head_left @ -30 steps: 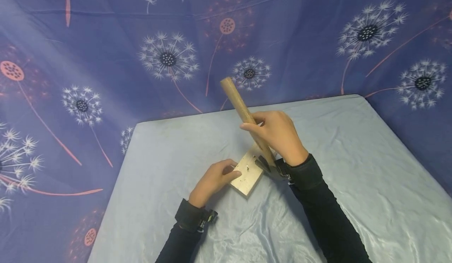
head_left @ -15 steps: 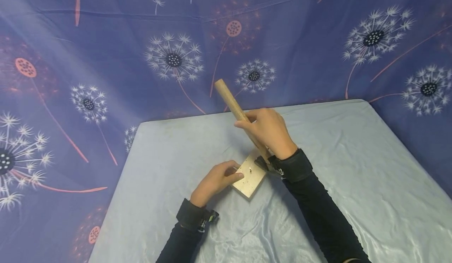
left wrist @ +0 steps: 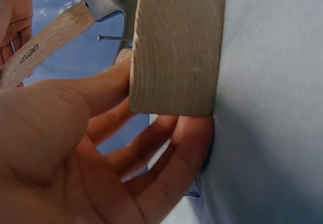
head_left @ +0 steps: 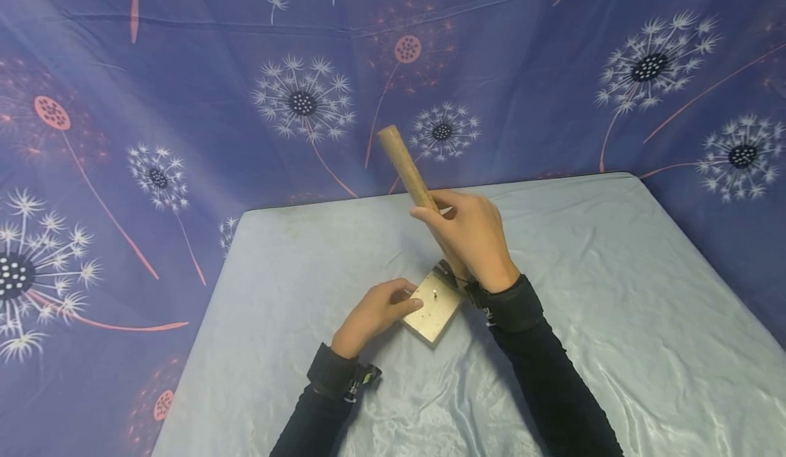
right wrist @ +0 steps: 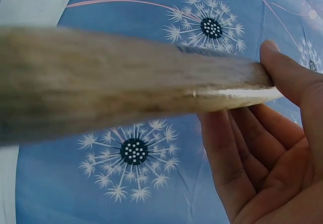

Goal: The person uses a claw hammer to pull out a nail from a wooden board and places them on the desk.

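A pale wooden block (head_left: 432,320) lies on the cloth in the head view, with a nail (head_left: 435,294) standing partly out of its upper face. My left hand (head_left: 374,314) grips the block's left side, thumb on top and fingers along the edge. With thumb and fingers my right hand (head_left: 475,235) holds a claw hammer by its wooden handle (head_left: 405,167), butt end raised toward the back. The hammer's metal head (left wrist: 108,2) is low at the block, its claw curving down beside the nail (left wrist: 112,38) in the left wrist view. The right wrist view is filled by the blurred handle (right wrist: 126,77).
A light blue satin cloth (head_left: 295,259) covers the table, wrinkled toward the front. Behind and at both sides hangs a purple-blue dandelion-print curtain (head_left: 516,89). Dark wrist straps with cameras sit close to the block and hammer.
The hammer head has shifted left and away, onto the block's far part, and the handle's butt has risen slightly. The left hand keeps its hold on the block.
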`<state>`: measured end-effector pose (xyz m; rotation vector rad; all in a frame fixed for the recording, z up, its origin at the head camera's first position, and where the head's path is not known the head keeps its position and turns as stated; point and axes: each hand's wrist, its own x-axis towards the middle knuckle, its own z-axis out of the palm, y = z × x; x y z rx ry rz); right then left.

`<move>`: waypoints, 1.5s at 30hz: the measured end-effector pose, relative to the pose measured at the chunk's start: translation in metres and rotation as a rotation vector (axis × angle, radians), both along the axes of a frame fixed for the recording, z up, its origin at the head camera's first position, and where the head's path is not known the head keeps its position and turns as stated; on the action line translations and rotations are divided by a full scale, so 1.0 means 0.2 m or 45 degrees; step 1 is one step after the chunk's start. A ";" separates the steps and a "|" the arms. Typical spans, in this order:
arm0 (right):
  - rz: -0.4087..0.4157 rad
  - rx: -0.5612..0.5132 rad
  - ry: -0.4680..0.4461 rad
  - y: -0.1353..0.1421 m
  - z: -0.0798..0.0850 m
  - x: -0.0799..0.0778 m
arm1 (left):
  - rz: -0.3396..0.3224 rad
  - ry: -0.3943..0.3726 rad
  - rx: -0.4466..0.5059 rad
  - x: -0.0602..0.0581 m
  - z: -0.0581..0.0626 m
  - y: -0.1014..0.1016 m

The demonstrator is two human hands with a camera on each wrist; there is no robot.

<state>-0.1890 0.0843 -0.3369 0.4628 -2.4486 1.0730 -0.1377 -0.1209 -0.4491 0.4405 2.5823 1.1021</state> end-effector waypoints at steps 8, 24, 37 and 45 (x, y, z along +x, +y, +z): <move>-0.035 -0.071 0.080 0.03 -0.02 0.05 | 0.047 -0.063 0.011 0.00 0.00 0.00; -0.007 -0.289 0.088 0.13 -0.01 0.15 | 0.064 -0.070 0.024 -0.01 -0.01 0.02; -0.019 -0.350 0.038 0.14 0.12 0.23 | 0.068 -0.077 0.070 0.00 -0.02 0.00; -0.058 -0.351 -0.004 0.17 0.20 0.29 | 0.064 -0.063 0.053 0.00 -0.02 0.01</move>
